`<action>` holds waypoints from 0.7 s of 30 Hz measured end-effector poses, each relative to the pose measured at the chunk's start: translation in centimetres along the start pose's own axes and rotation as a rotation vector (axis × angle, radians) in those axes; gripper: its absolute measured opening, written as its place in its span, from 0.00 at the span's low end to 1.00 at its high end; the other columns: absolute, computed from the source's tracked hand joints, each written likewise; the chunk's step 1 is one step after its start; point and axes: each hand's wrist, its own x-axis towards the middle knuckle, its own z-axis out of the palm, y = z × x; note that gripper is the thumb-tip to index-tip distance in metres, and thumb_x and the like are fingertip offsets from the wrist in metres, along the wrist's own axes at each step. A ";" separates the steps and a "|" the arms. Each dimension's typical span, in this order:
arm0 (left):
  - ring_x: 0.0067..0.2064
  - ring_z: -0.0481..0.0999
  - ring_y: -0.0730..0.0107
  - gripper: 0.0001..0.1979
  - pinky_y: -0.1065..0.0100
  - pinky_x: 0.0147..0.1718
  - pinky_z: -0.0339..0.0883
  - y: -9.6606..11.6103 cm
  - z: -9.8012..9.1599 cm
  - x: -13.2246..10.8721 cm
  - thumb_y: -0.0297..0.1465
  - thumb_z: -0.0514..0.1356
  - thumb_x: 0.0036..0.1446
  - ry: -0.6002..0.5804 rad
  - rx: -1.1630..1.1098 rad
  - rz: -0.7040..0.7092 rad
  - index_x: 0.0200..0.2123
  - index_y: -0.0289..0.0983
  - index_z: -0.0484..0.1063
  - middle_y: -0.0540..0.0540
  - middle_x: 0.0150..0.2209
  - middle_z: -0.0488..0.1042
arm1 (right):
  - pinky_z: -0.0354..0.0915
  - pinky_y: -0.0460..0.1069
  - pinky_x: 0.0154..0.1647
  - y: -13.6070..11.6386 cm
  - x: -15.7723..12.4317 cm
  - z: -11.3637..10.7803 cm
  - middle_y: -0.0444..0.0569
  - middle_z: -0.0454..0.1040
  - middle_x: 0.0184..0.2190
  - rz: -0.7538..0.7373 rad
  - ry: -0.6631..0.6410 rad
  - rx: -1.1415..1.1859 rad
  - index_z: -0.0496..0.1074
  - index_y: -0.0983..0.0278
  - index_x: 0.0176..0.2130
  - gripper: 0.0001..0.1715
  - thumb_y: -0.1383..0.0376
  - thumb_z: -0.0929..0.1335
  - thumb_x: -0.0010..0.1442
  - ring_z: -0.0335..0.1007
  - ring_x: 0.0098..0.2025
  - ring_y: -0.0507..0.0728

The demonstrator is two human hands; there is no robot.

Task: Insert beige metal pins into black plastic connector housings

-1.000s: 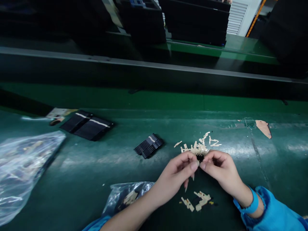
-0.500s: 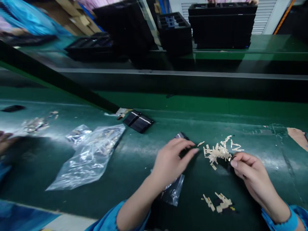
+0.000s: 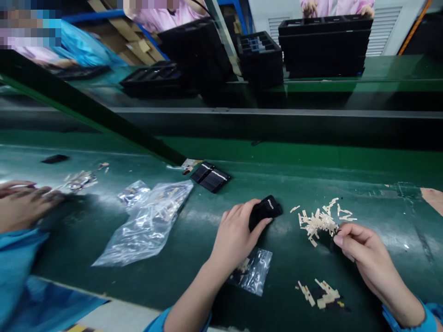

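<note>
My left hand [image 3: 237, 233] is closed round a flat black case [image 3: 266, 211] with a row of small pale marks. Just below it, partly under my wrist, lies a clear bag [image 3: 258, 272] with small pieces inside. My right hand [image 3: 362, 244] pinches a small dark piece [image 3: 335, 237], its details too small to tell. That hand is at the right edge of a pile of small cream strips [image 3: 320, 220]. Nearer the front is a smaller group of cream strips [image 3: 327, 295] with dark and yellow bits.
A large clear bag [image 3: 152, 226] lies left on the green table [image 3: 194, 286], with black ribbed parts [image 3: 210, 177] behind it. Another person's hands [image 3: 27, 203] are at a metallic pile [image 3: 81, 180]. Black trays [image 3: 323, 48] stand on the back shelf; a slanted green beam [image 3: 104, 120] crosses left.
My left hand has closed on the black case, which now shows raised between its fingers. My right hand keeps its pinch. The whole view has shifted, and the other person's hands show more.
</note>
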 end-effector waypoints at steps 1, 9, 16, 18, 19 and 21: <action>0.51 0.78 0.46 0.16 0.50 0.48 0.66 0.2 0.1 -0.3 0.37 0.59 0.70 0.017 -0.003 0.012 0.57 0.38 0.70 0.36 0.51 0.81 | 0.51 0.47 0.25 0.0 0.0 0.0 0.42 0.68 0.19 0.004 0.000 0.000 0.79 0.63 0.25 0.17 0.54 0.82 0.46 0.52 0.23 0.50; 0.49 0.80 0.47 0.18 0.53 0.48 0.66 1.3 -0.2 -1.1 0.41 0.58 0.71 0.042 -0.043 0.085 0.57 0.38 0.74 0.38 0.49 0.83 | 0.50 0.47 0.25 0.2 0.1 -0.1 0.42 0.67 0.19 -0.010 -0.016 -0.032 0.78 0.63 0.25 0.19 0.53 0.81 0.48 0.52 0.23 0.50; 0.52 0.79 0.48 0.18 0.50 0.50 0.64 1.9 -0.6 -0.9 0.41 0.57 0.72 -0.018 -0.106 0.038 0.56 0.38 0.75 0.38 0.51 0.83 | 0.53 0.47 0.25 0.5 0.2 -0.4 0.43 0.70 0.21 -0.021 -0.028 -0.037 0.78 0.63 0.26 0.19 0.52 0.81 0.49 0.55 0.23 0.51; 0.54 0.78 0.46 0.21 0.49 0.51 0.65 1.7 -0.7 -0.5 0.43 0.60 0.69 -0.046 -0.107 0.024 0.59 0.40 0.74 0.39 0.54 0.81 | 0.52 0.47 0.25 0.4 0.2 -0.3 0.43 0.70 0.20 -0.020 -0.023 -0.037 0.78 0.63 0.25 0.20 0.52 0.81 0.49 0.55 0.23 0.51; 0.55 0.77 0.44 0.23 0.48 0.51 0.65 1.4 -0.7 -0.3 0.45 0.62 0.67 -0.070 -0.103 0.018 0.59 0.40 0.74 0.39 0.55 0.81 | 0.52 0.47 0.25 0.3 0.2 -0.2 0.43 0.70 0.20 -0.020 -0.024 -0.038 0.78 0.63 0.25 0.20 0.52 0.81 0.49 0.55 0.23 0.51; 0.54 0.76 0.44 0.21 0.48 0.50 0.64 0.9 -0.9 0.3 0.44 0.65 0.64 -0.123 -0.097 0.013 0.56 0.42 0.77 0.40 0.53 0.81 | 0.52 0.47 0.25 0.1 0.2 -0.1 0.44 0.70 0.20 -0.022 -0.029 -0.041 0.78 0.63 0.25 0.20 0.52 0.82 0.48 0.54 0.23 0.50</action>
